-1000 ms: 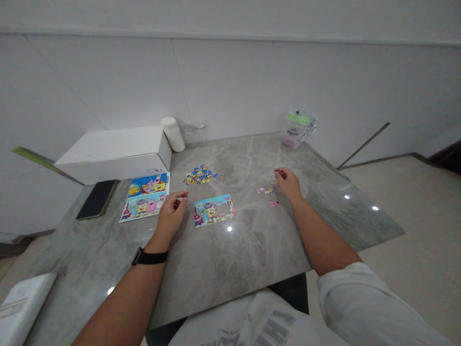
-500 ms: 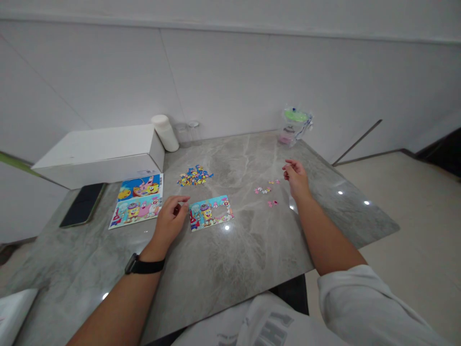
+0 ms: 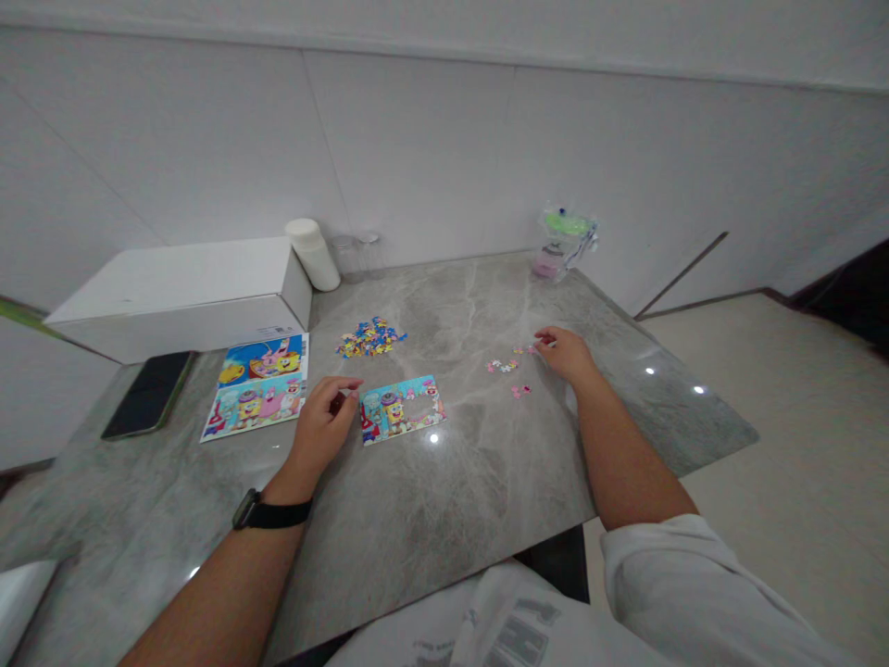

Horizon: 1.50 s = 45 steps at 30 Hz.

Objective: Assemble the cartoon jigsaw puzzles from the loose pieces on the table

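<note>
A partly assembled jigsaw puzzle (image 3: 381,421) of cartoon figures lies flat on the grey table, with a gap in its right half. My left hand (image 3: 326,415) rests at its left edge, fingers loosely curved and apart, holding nothing. To the right, my right hand (image 3: 564,352) reaches down to the small loose pieces, its fingertips pinched together at a pink puzzle piece (image 3: 531,350). Nearby lie a curved row of white and pink pieces (image 3: 501,366) and a pair of pink and red pieces (image 3: 520,391). The fingers partly cover the pinched piece.
A heap of blue and yellow pieces (image 3: 371,338) lies behind the puzzle. On the left are a printed picture sheet (image 3: 256,384), a phone (image 3: 148,396) and a white box (image 3: 181,287). A white bottle (image 3: 314,255), clear cups (image 3: 357,257) and a plastic bag (image 3: 564,243) stand by the wall.
My right hand has come down and closer to the loose pieces, its fingertips now at the pink one. My left hand stays beside the puzzle. The whole view has shifted slightly.
</note>
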{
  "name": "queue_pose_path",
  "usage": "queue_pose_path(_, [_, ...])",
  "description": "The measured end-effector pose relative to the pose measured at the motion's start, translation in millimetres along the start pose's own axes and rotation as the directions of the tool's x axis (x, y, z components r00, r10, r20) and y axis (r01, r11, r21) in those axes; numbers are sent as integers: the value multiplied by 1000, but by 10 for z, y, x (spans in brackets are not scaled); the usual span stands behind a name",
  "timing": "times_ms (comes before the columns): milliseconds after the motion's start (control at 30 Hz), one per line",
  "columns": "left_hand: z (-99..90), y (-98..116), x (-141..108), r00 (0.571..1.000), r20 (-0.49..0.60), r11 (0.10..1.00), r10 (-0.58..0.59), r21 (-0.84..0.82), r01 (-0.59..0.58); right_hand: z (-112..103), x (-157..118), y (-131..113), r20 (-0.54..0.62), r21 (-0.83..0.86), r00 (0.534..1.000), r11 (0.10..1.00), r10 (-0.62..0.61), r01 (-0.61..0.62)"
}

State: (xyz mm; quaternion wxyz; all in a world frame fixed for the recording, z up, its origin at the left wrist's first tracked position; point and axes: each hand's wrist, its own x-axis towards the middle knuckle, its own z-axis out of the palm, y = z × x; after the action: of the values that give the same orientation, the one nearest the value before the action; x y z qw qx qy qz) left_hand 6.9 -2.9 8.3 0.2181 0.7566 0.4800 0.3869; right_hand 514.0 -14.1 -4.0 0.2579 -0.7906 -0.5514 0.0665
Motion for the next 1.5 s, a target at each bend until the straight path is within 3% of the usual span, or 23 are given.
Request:
queue_pose_path(200, [8,-15,-8,1000,7,1000,11,1,-11,39,-31,-28,176,-142,984,990,10,15])
queue_pose_path(533, [16,-23,-15,1000,15,1000,6,-9,-6,-43,-58,-124,177,-171,984,985,25,6])
queue_pose_path(633, [17,-29,-22,1000,14,1000,20,-7,-19,-126,-78,-154,239,-145,971,988,-10,46])
queue_pose_path(700, [20,-37,-27,1000,10,1000,18,-4,-18,-202,-110,-175,345,-92,937,992,-54,91])
queue_pose_path(833, [29,-52,-34,1000,17,1000,11,-6,-11,-314,-212,-233,562,28,815,989,-138,148])
queue_pose_path(933, [36,-62,-34,1000,19,1000,8,-9,-8,-318,-286,-281,642,49,750,986,-155,161])
queue_pose_path(1033, [42,-72,-34,1000,13,1000,8,-14,-8,-282,-324,-308,673,36,725,985,-147,166])
queue_pose_path(1300, [40,-39,-40,1000,1,1000,0,-7,0,-239,-298,-285,690,-8,708,976,-151,217])
queue_pose_path(1500, [47,-17,-37,1000,-3,1000,13,-19,-13,-296,-262,-217,611,-30,780,981,-134,191])
